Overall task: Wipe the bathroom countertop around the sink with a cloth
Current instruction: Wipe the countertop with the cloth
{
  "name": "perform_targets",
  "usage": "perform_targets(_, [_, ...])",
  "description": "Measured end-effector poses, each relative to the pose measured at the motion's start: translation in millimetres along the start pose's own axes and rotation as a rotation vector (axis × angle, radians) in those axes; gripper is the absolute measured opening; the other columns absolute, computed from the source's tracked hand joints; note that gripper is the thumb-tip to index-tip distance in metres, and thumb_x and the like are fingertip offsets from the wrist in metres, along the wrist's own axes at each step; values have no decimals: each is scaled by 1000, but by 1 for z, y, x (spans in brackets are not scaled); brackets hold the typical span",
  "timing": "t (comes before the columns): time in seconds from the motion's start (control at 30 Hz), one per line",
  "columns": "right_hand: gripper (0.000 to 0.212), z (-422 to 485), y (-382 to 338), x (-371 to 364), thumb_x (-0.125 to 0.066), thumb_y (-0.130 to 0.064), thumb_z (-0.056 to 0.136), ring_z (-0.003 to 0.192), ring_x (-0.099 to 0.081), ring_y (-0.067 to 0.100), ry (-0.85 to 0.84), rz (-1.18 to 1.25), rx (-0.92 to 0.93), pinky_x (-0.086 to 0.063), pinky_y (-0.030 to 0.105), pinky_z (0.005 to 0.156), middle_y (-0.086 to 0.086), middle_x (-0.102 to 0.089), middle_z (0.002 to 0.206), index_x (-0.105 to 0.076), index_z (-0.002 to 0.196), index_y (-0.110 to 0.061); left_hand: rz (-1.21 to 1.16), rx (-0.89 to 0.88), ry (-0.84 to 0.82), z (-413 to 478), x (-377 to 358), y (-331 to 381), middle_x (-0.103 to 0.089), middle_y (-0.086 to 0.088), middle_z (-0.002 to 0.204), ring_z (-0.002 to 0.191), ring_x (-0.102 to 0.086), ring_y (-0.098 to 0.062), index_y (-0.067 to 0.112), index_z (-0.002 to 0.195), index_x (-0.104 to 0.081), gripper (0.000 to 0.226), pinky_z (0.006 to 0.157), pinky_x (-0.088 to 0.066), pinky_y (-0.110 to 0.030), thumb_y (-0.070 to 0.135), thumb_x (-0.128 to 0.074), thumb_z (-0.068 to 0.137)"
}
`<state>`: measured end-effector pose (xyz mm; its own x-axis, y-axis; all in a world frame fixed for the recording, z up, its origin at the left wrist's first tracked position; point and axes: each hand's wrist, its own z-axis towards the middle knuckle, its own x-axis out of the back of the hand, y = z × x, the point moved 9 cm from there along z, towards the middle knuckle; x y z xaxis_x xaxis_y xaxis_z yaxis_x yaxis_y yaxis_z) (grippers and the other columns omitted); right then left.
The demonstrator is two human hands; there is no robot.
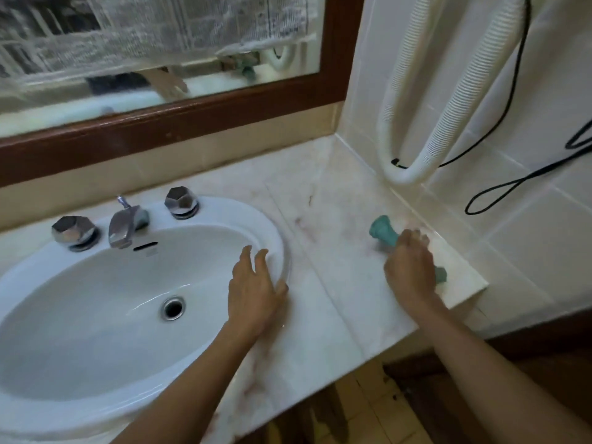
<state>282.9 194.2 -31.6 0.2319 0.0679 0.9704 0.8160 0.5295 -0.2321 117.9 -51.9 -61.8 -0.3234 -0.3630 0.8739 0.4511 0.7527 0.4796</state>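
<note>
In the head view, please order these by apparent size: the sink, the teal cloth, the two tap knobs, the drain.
1. sink
2. teal cloth, partly hidden under the right hand
3. left knob and right knob: alike, not ranked
4. drain

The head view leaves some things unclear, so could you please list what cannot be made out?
Cloth: middle hidden under the right hand, head view; only two teal ends show.
Sink: left side cut off by the head view's edge.
Mirror: reflection blurred, head view.
</note>
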Motion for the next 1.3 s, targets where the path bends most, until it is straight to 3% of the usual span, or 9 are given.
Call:
perform_targets(0.1, [58,-30,-48,-74,-33,-6,91,142,-21,43,-275,-1,235,-20,51,115,29,-21,153,-21,146,10,-8,39,-20,14,-9,1,-1,-13,161,130,-39,-38,22,149,-20,71,99,-42,-44,42,-52,89])
perform_targets(0.23, [75,-53,-61,-96,-6,-58,95,144,-21,33,-352,-79,459,-14,50,117,9,-25,157,-25,151,-12,-54,73,-108,22,-25,-6,9,-3,161,119,-51,-37,29,149,-14,67,90,-46,-43,51,-41,93])
perform_targets(0.4, [51,-10,-54,-99,-22,-49,98,147,-15,24,-324,-126,786,-13,42,114,-6,-15,160,-20,148,-46,-69,77,-129,25,-32,-7,8,-8,161,122,-50,-39,28,151,-12,69,96,-43,-41,55,-40,94])
perform_targets(0.53, [56,82,-49,-101,-16,-51,96,146,-14,28,-260,-148,624,-23,45,112,-1,-16,161,-18,150,-39,-74,96,-128,25,-35,-9,6,-5,161,128,-45,-36,29,151,-12,68,102,-40,-42,53,-42,94])
perform_targets(0.67, [54,191,-66,-113,-16,-46,101,147,-3,32,-239,-119,268,-9,46,117,1,-5,162,-11,153,-32,-66,95,-122,27,-35,-9,3,-7,162,133,-41,-34,27,152,-13,68,106,-38,-42,51,-43,95])
perform_targets(0.77, [54,207,-118,-128,-18,-44,102,147,1,33,-263,-79,296,-5,46,118,3,-2,162,-9,153,-30,-51,90,-120,28,-34,-9,3,-7,161,136,-38,-34,27,152,-14,69,107,-37,-42,51,-44,95])
perform_targets(1.07, [57,25,-141,-118,-24,-42,99,147,-8,29,-273,64,467,-17,44,115,6,-5,162,-17,153,-26,-105,70,-90,25,-25,-4,0,1,160,133,-42,-33,30,149,-20,62,104,-38,-41,54,-38,94])
perform_targets(1.2, [59,-74,-77,-91,-24,-45,99,149,0,21,-352,14,652,-16,39,115,-2,2,162,-9,154,-31,-95,74,-83,24,-24,-4,-3,-1,160,132,-43,-36,29,149,-21,59,104,-38,-44,52,-36,97])
perform_targets(1.3, [58,-35,-7,-77,-13,-49,97,149,-2,20,-293,-58,566,-19,44,116,-4,3,162,-3,153,-35,-87,78,-74,25,-25,-3,-4,-3,160,131,-43,-35,28,148,-22,57,100,-37,-41,50,-36,97])
